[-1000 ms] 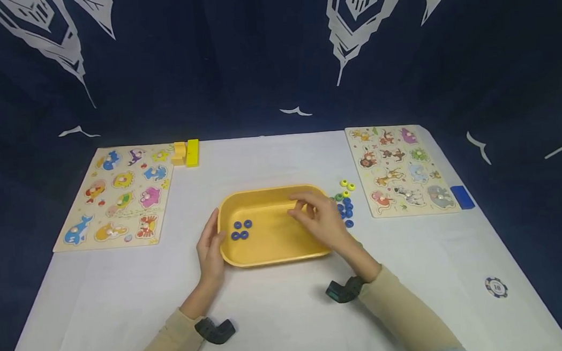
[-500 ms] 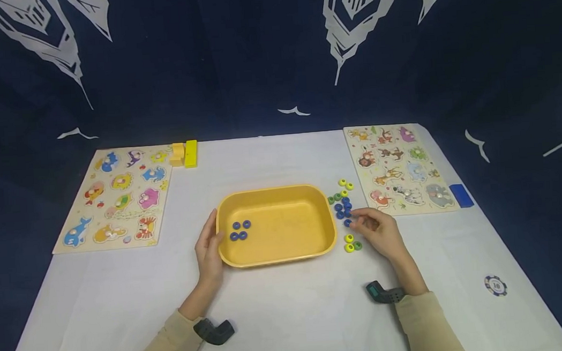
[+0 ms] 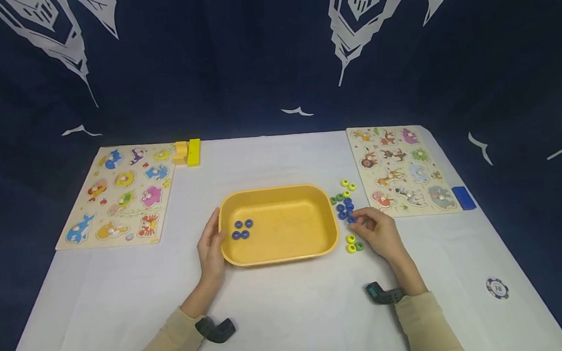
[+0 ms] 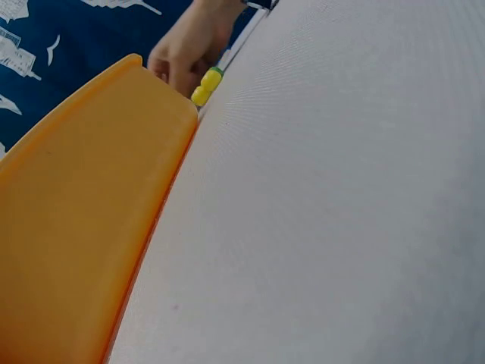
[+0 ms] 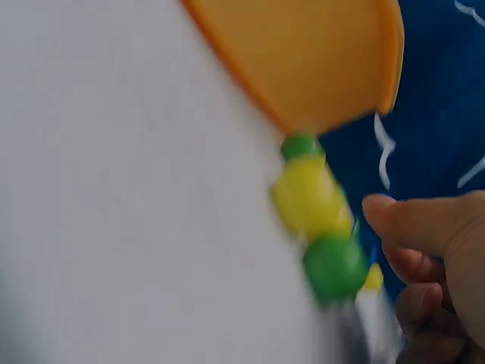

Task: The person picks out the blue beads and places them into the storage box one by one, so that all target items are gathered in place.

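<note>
My left hand (image 3: 211, 252) grips the left end of the yellow tray (image 3: 281, 260), thumb over the rim. Several blue ring-shaped beads (image 3: 245, 234) lie inside the tray at its left. Just beyond its right end my right hand (image 3: 378, 233) pinches a blue bead (image 3: 351, 220) between thumb and fingertips, at the near edge of a cluster of blue beads (image 3: 341, 208). In the right wrist view the thumb (image 5: 409, 224) and curled fingers show, and the held bead is mostly hidden. Yellow and green beads (image 3: 351, 239) lie on the near side of that hand.
More yellow and green beads (image 3: 344, 183) lie behind the blue ones. Animal puzzle boards stand at left (image 3: 118, 199) and right (image 3: 401, 171), with yellow blocks (image 3: 193, 152) and a blue block (image 3: 464, 198) beside them. A poker chip (image 3: 497, 288) lies at front right on the white tablecloth (image 3: 289, 314).
My right hand has moved from above the tray to the beads at its right and taken hold of a blue one. My left hand stays on the tray.
</note>
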A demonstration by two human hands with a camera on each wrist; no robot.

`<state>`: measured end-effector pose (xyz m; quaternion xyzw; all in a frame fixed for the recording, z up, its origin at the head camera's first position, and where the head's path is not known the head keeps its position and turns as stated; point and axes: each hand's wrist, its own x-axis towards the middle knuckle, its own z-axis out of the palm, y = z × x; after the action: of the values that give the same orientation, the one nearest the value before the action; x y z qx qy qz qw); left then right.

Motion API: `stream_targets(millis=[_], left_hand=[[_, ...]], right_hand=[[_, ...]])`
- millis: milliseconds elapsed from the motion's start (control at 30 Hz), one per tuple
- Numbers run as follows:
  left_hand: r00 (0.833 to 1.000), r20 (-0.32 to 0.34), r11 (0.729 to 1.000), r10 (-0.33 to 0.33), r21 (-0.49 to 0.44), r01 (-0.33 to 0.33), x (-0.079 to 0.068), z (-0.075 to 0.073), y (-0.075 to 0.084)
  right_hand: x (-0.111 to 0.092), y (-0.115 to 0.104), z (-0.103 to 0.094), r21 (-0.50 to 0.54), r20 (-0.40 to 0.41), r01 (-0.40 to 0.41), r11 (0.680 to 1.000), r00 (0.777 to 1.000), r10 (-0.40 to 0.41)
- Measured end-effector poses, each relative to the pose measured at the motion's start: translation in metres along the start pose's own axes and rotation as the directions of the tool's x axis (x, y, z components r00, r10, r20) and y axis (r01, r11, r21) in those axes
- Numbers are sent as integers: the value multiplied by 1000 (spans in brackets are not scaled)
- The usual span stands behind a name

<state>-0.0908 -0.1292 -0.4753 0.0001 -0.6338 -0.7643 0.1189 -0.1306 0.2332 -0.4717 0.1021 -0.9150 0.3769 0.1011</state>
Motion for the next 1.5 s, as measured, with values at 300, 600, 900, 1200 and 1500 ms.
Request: stream_targets(millis=[300,600,900,1200,1500], left_hand=[[1000,-8,1000,0,27,0,-2,3,7],[1000,-21,1000,21,15,-21,1,0,-6],[1000,-5,1000,5,5,-5,0,1,2],[1000,-8,1000,14,25,-13,-3,7,15],[1000,-20,999,7,36,-6,-3,8,16]], right_hand=[[37,-78,8,143,106,184,973,974,-199],[64,-139,68,22,374,205,979,906,-198],[61,-157,110,-170,561,298,939,813,-157],[57,-156,111,-114,558,284,952,811,-175],[49,-133,62,138,284,239,961,920,-270]])
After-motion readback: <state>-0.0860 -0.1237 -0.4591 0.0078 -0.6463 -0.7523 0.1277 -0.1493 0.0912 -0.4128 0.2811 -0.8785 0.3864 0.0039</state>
